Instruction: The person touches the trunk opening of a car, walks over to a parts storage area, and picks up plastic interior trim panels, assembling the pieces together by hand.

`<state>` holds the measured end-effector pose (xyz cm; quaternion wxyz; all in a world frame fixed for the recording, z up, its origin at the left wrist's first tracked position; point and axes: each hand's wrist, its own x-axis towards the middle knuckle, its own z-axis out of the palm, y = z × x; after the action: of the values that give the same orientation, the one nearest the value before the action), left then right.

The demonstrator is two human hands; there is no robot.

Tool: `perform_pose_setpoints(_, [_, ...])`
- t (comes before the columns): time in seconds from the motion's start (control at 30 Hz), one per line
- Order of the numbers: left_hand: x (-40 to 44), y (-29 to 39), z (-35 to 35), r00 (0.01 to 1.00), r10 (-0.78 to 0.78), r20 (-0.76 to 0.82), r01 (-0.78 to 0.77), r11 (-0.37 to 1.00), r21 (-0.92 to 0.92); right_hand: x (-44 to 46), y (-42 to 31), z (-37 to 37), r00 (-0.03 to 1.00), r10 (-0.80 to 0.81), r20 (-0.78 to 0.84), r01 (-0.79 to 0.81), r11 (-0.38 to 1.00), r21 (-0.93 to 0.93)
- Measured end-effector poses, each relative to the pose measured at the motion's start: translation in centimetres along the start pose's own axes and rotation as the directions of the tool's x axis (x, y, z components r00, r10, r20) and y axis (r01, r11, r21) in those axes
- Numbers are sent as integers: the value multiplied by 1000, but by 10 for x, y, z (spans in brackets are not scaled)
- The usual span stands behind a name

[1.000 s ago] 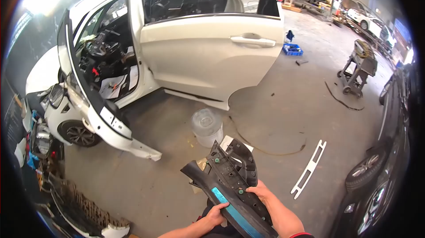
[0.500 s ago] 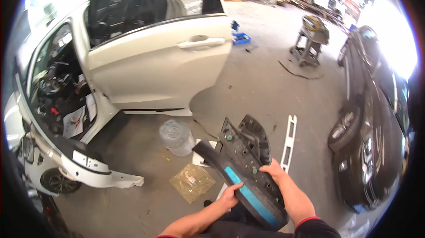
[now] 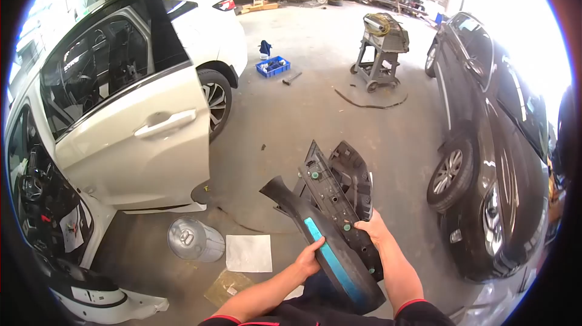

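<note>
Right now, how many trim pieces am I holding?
3 visible: striped trim in your left hand, clipped trim in your right hand, curved trim beside that. More may be hidden.

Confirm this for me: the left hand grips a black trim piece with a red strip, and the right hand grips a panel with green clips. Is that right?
Not quite: the strip is blue, not red, as the head view shows. The left hand does grip the black trim piece, and the right hand grips the panel with green clips.
</note>
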<state>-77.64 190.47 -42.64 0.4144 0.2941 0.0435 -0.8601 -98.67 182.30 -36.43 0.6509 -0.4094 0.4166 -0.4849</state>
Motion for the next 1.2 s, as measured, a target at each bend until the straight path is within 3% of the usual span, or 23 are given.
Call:
perform_pose_setpoints(0.03, [15,12,9,1000,-23,1,23,1000,-1,25,-9,-12,1000,19,2,-19,1000,10])
perform_pose_setpoints(0.1, [39,36,28,999,-21,-34,21,1000,-9,73,-32,-21,978,204,45,-204,979,-9])
perform_pose_setpoints(0.17, [72,72,56,999,27,-29,-28,999,-27,128,-56,-20,974,206,93,-206,979,-10])
perform_pose_setpoints(0.27, [101,117,78,989,142,-45,-145,987,-65,202,-70,-9,962,150,230,-152,988,-11])
perform_pose_setpoints(0.5, [179,255,73,954,299,-7,-294,933,-209,385,-79,60,953,123,278,-55,969,-243])
perform_pose_setpoints(0.6, [225,326,57,945,296,138,-244,921,-305,477,-79,88,924,141,356,14,917,-398])
perform_pose_setpoints(0.7, [249,402,62,946,283,160,-229,930,-288,549,-98,128,925,99,366,90,880,-467])
perform_pose_setpoints(0.73, [252,423,66,938,306,161,-254,926,-280,567,-104,144,920,91,382,66,923,-378])
perform_pose_setpoints(0.83, [260,483,71,920,361,151,-310,908,-282,628,-114,181,894,145,424,34,922,-386])
perform_pose_setpoints(0.97, [267,543,65,893,442,88,-390,854,-344,700,-106,240,825,194,531,25,925,-378])
perform_pose_setpoints(1.17, [271,615,74,799,575,-175,-591,700,-401,797,-91,331,672,301,677,112,862,-495])
perform_pose_setpoints(1.2, [273,630,75,727,623,-290,-684,621,-383,812,-79,345,649,326,687,102,858,-503])
